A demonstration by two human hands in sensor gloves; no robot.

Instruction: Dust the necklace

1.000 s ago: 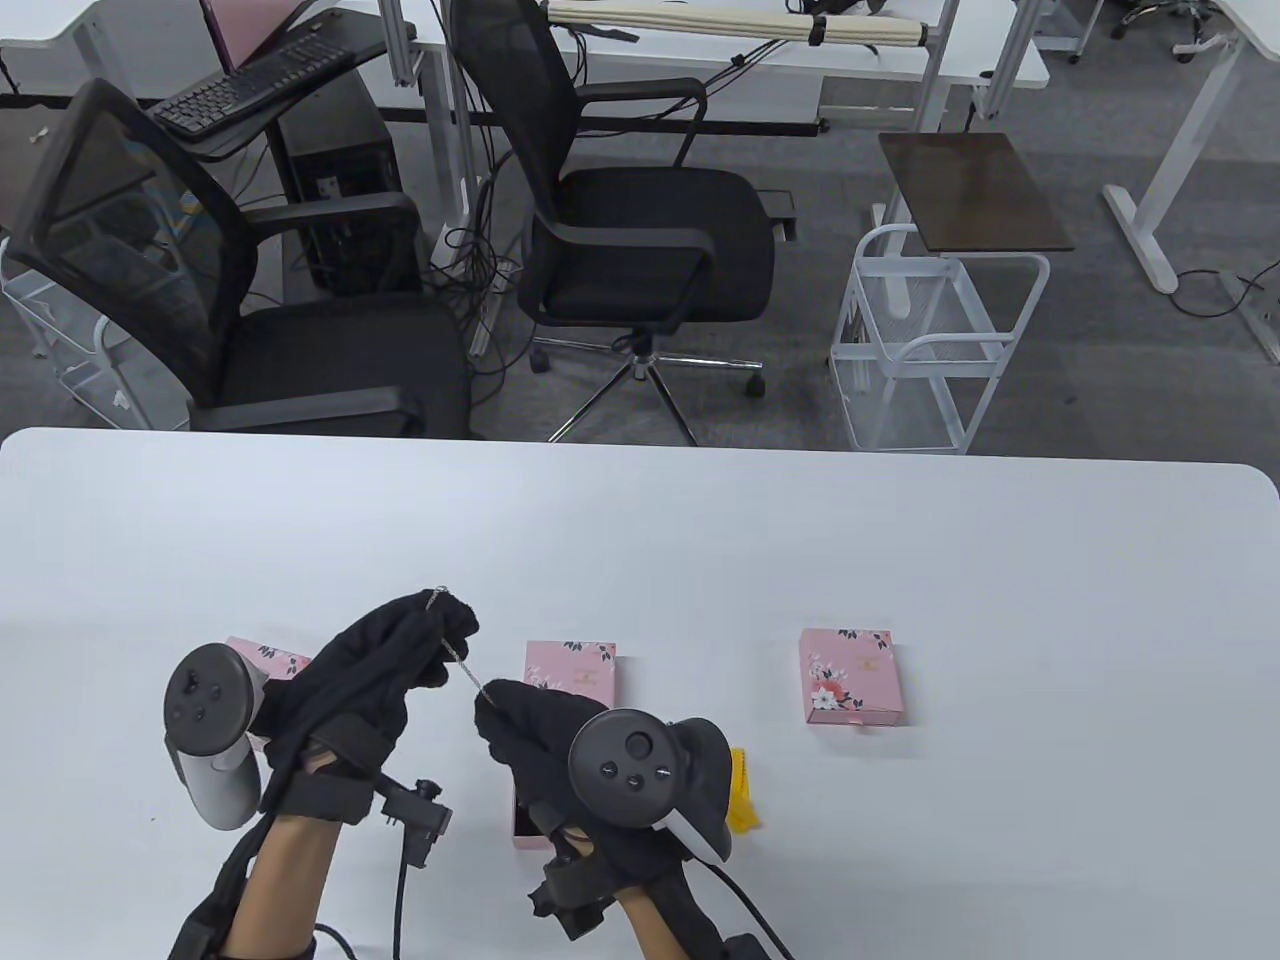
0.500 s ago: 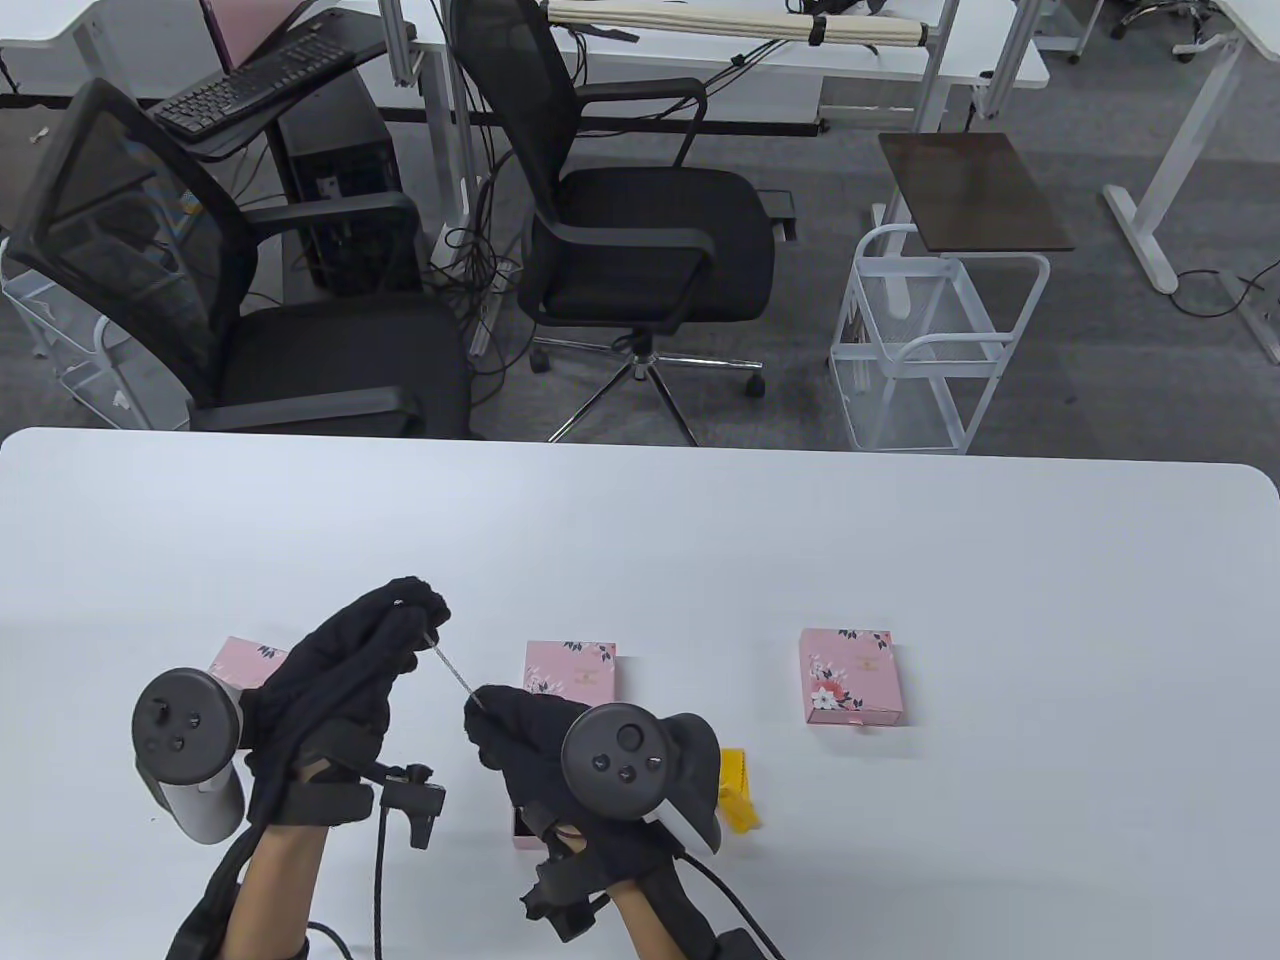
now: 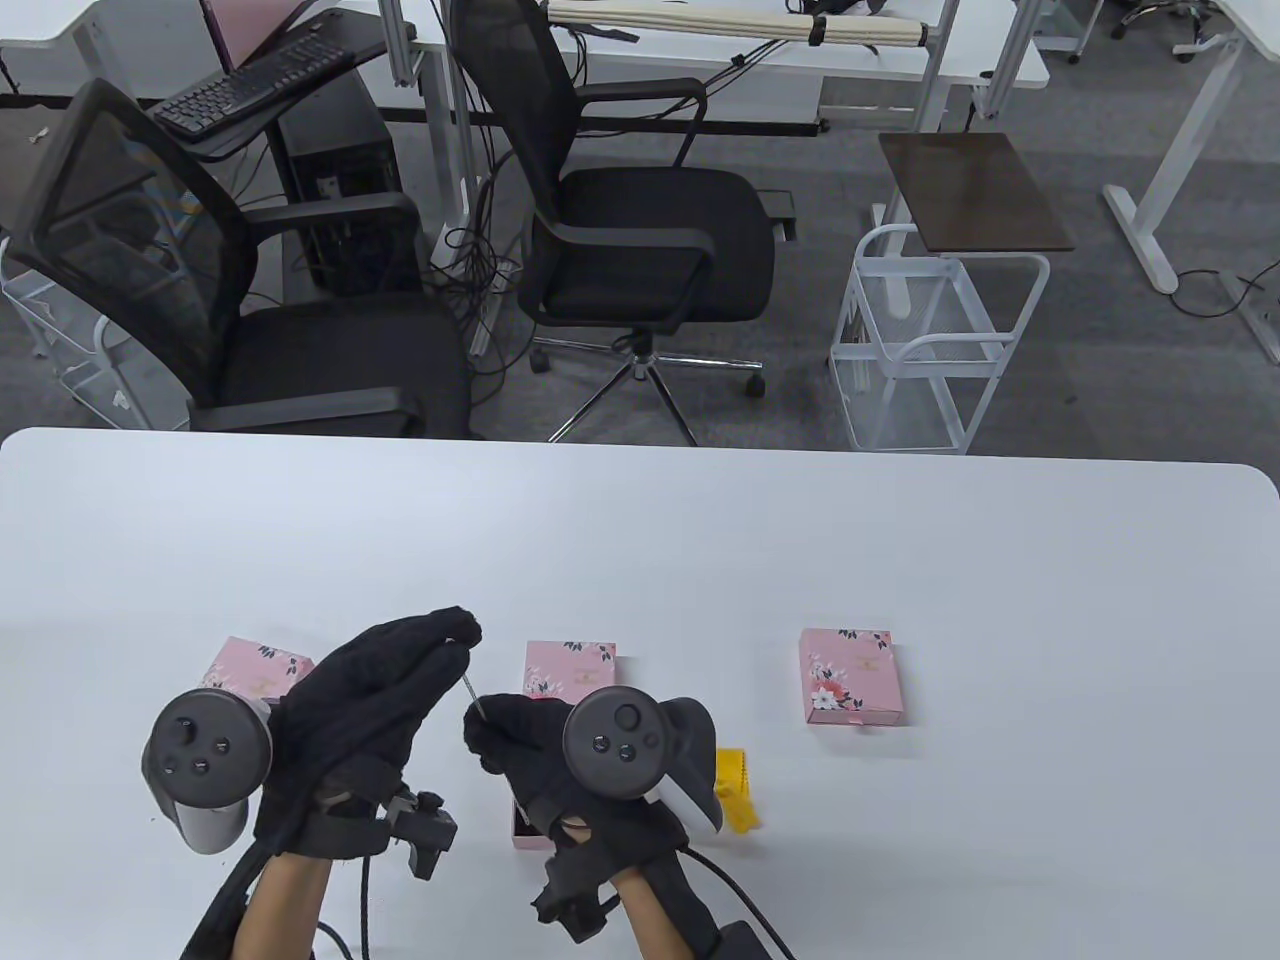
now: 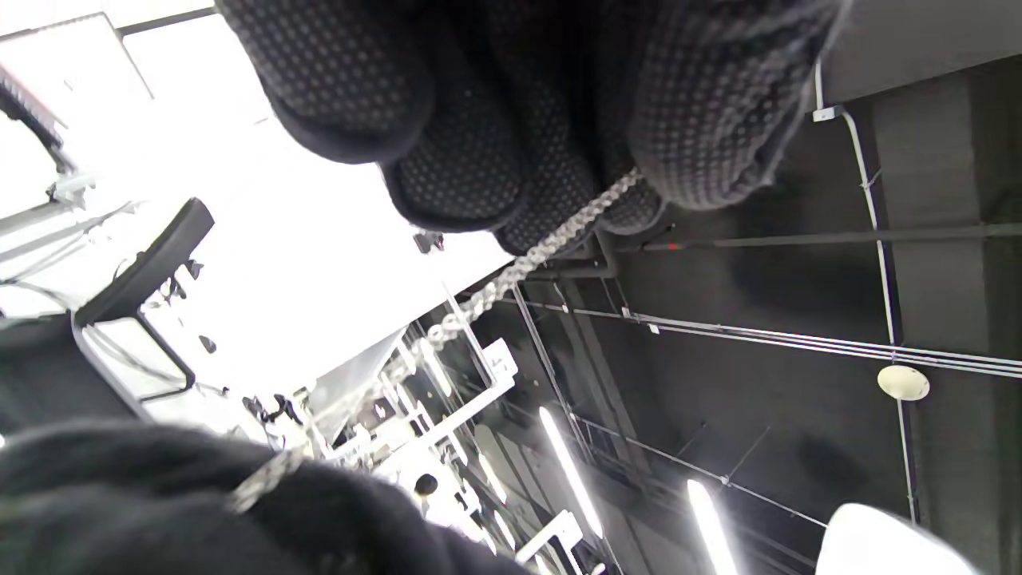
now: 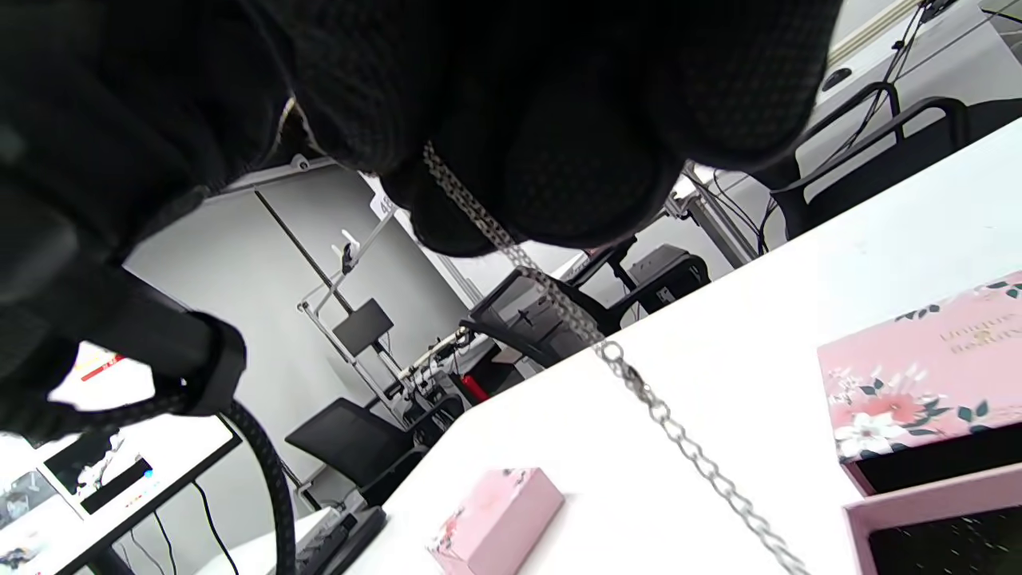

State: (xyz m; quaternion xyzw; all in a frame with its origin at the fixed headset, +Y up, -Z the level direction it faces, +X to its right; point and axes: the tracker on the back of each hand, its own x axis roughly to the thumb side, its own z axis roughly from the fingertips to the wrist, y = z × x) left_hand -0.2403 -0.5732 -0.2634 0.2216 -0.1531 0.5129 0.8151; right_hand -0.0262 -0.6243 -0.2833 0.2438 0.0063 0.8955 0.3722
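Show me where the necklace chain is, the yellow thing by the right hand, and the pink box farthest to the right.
necklace chain (image 5: 551,291), right wrist view, on the links hanging below the fingers.
yellow thing (image 3: 738,792), table view, on its visible middle beside the right hand (image 3: 560,745).
pink box (image 3: 853,675), table view, on its floral lid.

Even, bright overhead light on the tabletop (image 3: 900,560), with soft shadows. The left wrist view is blown out at 9 o'clock; near gloves blur.

Office – swivel chairs (image 3: 640,240), desks, keyboard (image 3: 250,85)
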